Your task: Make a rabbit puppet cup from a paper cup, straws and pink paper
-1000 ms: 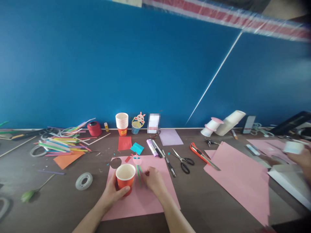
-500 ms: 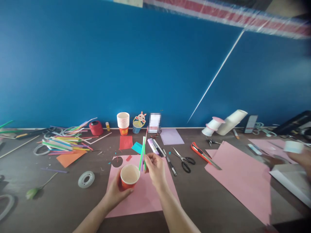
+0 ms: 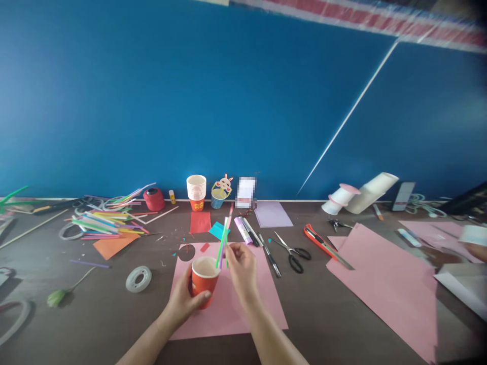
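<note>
My left hand (image 3: 186,300) is wrapped round a red paper cup (image 3: 203,289) with a pale inside, its mouth tipped slightly. A few drinking straws (image 3: 222,246), green, purple and pink, stand upright in the pinch of my right hand (image 3: 241,266). Their lower ends are at the right side of the cup's rim; whether they touch it I cannot tell. Beneath both hands lies a pink paper sheet (image 3: 232,319), with a round hole near its top left corner. A small red paper scrap (image 3: 205,247) rests on that sheet.
Scissors (image 3: 292,252), pens (image 3: 269,254) and a red utility knife (image 3: 327,246) lie to the right, by larger pink sheets (image 3: 388,289). Stacked cups (image 3: 197,192) stand at the wall. Loose straws (image 3: 102,225) and a tape roll (image 3: 138,279) are left. Another person's hand (image 3: 475,250) shows far right.
The cup has tilted in my left hand, showing more of its red side. The straws remain in my right hand. The view has shifted slightly, and the other person's hand has moved.
</note>
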Motion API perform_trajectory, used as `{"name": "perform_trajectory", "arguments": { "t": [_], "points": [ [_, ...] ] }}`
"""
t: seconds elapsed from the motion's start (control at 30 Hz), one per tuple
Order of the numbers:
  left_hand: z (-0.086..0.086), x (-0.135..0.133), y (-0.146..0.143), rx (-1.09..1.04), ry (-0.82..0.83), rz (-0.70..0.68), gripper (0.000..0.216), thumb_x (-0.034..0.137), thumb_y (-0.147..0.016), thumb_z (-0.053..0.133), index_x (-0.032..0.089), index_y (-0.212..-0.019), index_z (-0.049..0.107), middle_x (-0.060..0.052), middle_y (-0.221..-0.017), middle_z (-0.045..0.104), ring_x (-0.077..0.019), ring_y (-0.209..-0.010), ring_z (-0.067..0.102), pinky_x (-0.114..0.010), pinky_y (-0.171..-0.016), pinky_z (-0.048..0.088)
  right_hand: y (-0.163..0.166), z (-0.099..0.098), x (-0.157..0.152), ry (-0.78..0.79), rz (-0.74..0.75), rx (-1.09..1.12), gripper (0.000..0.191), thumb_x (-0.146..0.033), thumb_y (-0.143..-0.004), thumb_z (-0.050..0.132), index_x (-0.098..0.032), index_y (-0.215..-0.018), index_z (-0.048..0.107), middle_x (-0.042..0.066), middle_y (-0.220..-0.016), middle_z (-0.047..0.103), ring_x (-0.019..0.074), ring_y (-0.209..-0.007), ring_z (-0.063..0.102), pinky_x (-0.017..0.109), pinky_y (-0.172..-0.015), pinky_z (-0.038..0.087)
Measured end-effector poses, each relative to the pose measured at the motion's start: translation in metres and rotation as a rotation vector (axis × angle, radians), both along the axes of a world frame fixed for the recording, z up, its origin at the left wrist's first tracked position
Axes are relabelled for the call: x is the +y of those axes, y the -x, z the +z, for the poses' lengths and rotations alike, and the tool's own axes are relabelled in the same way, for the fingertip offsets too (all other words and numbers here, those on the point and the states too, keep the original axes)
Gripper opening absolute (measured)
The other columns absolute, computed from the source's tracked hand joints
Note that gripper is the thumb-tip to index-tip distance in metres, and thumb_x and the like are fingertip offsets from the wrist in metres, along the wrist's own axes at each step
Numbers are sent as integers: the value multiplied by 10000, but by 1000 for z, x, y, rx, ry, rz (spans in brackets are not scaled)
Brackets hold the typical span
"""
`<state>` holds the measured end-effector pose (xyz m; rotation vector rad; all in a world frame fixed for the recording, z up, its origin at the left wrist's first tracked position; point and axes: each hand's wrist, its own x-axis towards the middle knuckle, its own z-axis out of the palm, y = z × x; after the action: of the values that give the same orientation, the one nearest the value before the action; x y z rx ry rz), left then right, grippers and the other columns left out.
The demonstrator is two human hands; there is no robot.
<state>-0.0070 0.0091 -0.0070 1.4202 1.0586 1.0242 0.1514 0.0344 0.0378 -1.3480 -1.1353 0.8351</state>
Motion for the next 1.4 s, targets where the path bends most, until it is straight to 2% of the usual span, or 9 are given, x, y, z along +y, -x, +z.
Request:
{"name": "perform_trajectory", "arguments": {
  "t": [0.17,0.37,0.5,0.67,0.77,0.87,0.97,1.1,1.4],
  "points": [
    [5,1,3,42,24,29,614,355,-621,682,131,-1147,457,-123,-1050,633,-300,-974,577,-366,-831,458,-24,-20,11,105,-24,-248,265,-365,-800,432,-151,-689,542,26,-594,600,126,-491,526,202,-442,382],
    [-2,-3,-5,-39,7,180,654,414,-576,697,125,-1123,484,-139,-1064,624,-316,-1004,560,-391,-870,437,-29,-42,4,185,10,-437,169,-257,-706,537,-178,-556,533,7,-544,596,157,-534,555,215,-485,337],
    [-1,-3,-6,-96,38,225,642,431,-564,705,130,-1097,512,-131,-1045,634,-315,-988,570,-386,-862,449,-25,-43,-3,244,25,-611,122,-244,-726,542,-189,-618,558,5,-582,617,157,-568,569,209,-488,296],
    [-5,0,3,-90,129,157,640,393,-548,736,131,-1092,523,-135,-1056,637,-319,-986,574,-377,-830,475,-31,-34,-11,256,65,-769,144,-265,-795,487,-200,-710,583,0,-644,640,143,-601,588,202,-504,310],
    [-7,0,3,-119,123,204,641,420,-560,722,133,-1096,519,-132,-1056,637,-315,-987,574,-380,-843,467,-52,-31,-13,213,62,-836,179,-274,-823,449,-201,-745,592,-4,-675,647,137,-621,595,204,-547,347],
    [-8,0,2,-155,128,225,645,449,-556,713,124,-1083,530,-132,-1015,653,-315,-955,587,-378,-819,479,-92,-28,-9,252,-83,-1041,182,-244,-827,424,-214,-815,602,-5,-775,653,141,-730,596,202,-646,380],
    [-6,2,3,-166,142,189,632,433,-549,724,126,-1072,544,-128,-1008,655,-313,-957,586,-361,-805,488,-142,-26,-4,308,-210,-1112,231,-201,-818,415,-170,-966,590,78,-978,613,202,-945,531,261,-805,354],
    [-4,2,5,-166,159,193,624,437,-547,724,131,-1065,560,-122,-1002,657,-312,-951,587,-350,-793,495,-193,-28,-1,442,-277,-1178,335,-203,-737,535,-99,-1054,566,164,-1016,577,284,-968,498,339,-787,358],
    [-6,2,5,-145,151,187,612,439,-552,724,127,-1055,568,-113,-983,663,-309,-934,592,-342,-789,495,-205,-39,-5,552,-231,-1132,131,-224,-724,553,-164,-817,624,113,-852,641,253,-842,580,313,-711,380]
  ]
}}
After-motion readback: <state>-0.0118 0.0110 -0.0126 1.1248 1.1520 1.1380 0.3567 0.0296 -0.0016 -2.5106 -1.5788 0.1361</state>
